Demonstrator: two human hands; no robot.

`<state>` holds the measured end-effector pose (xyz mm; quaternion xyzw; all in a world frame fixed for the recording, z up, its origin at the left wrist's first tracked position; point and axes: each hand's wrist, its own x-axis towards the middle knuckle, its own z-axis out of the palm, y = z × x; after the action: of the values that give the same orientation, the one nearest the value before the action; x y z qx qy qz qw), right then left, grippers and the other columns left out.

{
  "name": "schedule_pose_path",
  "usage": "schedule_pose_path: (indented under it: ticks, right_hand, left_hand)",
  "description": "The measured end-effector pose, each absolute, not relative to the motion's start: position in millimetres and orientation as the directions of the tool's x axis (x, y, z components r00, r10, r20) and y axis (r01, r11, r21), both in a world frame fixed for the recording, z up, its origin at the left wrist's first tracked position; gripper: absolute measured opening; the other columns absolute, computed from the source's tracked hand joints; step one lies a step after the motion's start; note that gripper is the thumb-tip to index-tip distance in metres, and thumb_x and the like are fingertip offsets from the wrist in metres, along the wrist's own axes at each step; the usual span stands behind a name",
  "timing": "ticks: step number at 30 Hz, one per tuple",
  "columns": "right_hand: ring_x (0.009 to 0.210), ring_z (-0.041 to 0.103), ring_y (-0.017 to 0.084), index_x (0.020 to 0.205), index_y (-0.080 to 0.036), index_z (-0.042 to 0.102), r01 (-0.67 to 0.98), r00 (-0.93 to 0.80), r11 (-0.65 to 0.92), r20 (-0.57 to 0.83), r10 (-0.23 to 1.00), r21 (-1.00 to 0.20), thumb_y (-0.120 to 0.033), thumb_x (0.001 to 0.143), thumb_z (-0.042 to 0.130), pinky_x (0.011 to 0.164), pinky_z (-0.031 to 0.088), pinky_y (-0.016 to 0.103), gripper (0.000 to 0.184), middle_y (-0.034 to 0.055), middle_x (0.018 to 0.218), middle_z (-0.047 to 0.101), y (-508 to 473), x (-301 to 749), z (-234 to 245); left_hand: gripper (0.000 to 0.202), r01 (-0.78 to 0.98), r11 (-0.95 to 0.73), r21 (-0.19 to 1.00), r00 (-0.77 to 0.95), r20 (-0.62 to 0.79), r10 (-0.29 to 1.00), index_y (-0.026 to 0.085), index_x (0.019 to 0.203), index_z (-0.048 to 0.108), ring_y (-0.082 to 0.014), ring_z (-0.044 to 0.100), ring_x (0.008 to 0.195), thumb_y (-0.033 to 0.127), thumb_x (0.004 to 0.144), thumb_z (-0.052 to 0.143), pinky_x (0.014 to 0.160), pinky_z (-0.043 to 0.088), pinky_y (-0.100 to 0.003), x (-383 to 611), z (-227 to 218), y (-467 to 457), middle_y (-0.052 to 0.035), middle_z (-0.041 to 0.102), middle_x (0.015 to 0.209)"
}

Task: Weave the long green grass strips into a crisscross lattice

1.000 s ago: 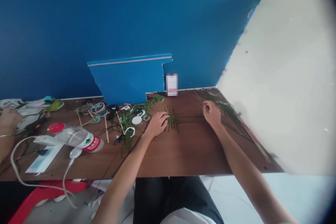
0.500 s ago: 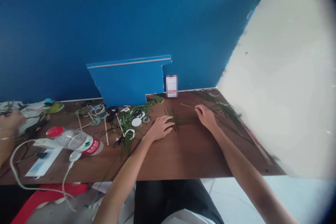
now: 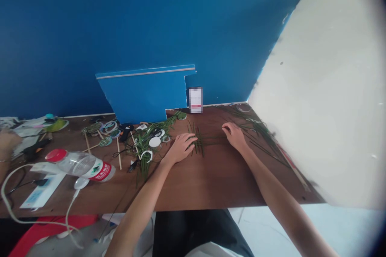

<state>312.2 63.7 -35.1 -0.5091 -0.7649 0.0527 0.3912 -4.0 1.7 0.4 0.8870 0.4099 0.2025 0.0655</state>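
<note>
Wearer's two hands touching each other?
No, the left hand lies over the crossed green strips, and tabletop shows between it and the right hand.

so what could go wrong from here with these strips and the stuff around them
The crossed green strips look loose, so if the left hand lifts or slides, they might shift out of line.

The white cord hangs past the front edge of the table; a snag could tug at the power strip.
</note>
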Motion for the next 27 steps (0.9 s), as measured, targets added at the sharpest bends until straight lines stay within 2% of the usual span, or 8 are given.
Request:
schedule_pose_path:
  ticks: [7,11,14,17,23,27]
  right_hand:
    - [0.082,0.063,0.022,0.097,-0.022,0.062,0.751,-0.194,0.472,0.528,0.827,-0.463,-0.031,0.095,0.045,0.073,0.047,0.034,0.02,0.0073,0.089,0.068,58.8,308.6,-28.9]
    - [0.092,0.065,0.023,0.112,-0.023,0.064,0.727,-0.176,0.52,0.611,0.772,-0.448,-0.033,0.096,0.048,0.081,0.05,0.037,0.025,0.0072,0.098,0.071,51.4,299.9,-19.5]
    - [0.096,0.066,0.023,0.106,-0.025,0.068,0.704,-0.216,0.592,0.677,0.704,-0.391,-0.032,0.097,0.049,0.087,0.049,0.038,0.022,0.0066,0.102,0.072,44.0,288.5,-13.2]
    - [0.091,0.067,0.021,0.105,-0.025,0.069,0.674,-0.286,0.656,0.699,0.656,-0.339,-0.03,0.097,0.051,0.085,0.05,0.035,0.021,0.0063,0.098,0.073,37.6,277.2,-10.9]
    - [0.083,0.066,0.017,0.097,-0.023,0.067,0.627,-0.485,0.749,0.647,0.589,-0.212,-0.023,0.098,0.049,0.077,0.047,0.029,0.018,0.0043,0.091,0.073,27.2,262.3,-11.6]
    - [0.078,0.064,0.016,0.095,-0.022,0.066,0.628,-0.553,0.766,0.611,0.566,-0.14,-0.022,0.099,0.047,0.073,0.044,0.027,0.019,0.0037,0.083,0.072,22.1,255.1,-10.9]
  left_hand:
    - [0.034,0.722,-0.629,0.288,0.536,0.341,0.772,0.024,0.13,0.054,-0.0222,0.048,0.126,0.025,0.098,0.044,0.103,0.037,-0.041,-5.4,0.1,2.5,-0.0066,0.055,0.136]
    - [0.034,0.717,-0.631,0.296,0.53,0.358,0.769,0.022,0.131,0.053,-0.0216,0.051,0.124,0.024,0.098,0.043,0.103,0.038,-0.042,-6.3,0.7,3.5,-0.0069,0.059,0.132]
    - [0.036,0.701,-0.651,0.293,0.546,0.367,0.753,0.021,0.133,0.051,-0.0219,0.053,0.122,0.025,0.098,0.042,0.104,0.039,-0.042,-4.7,1.9,2.5,-0.0078,0.061,0.13]
    - [0.044,0.681,-0.678,0.277,0.56,0.399,0.726,0.022,0.143,0.041,-0.0224,0.052,0.125,0.025,0.099,0.04,0.106,0.039,-0.043,-2.1,2.3,0.2,-0.0089,0.058,0.134]
    - [0.065,0.699,-0.667,0.256,0.538,0.427,0.727,0.021,0.155,0.01,-0.0244,0.052,0.126,0.026,0.098,0.04,0.106,0.041,-0.044,1.7,1.0,-2.7,-0.0115,0.055,0.139]
    - [0.066,0.726,-0.638,0.255,0.524,0.396,0.754,0.022,0.155,0.006,-0.0247,0.053,0.126,0.025,0.098,0.039,0.105,0.041,-0.044,2.8,2.4,-3.8,-0.0115,0.049,0.145]
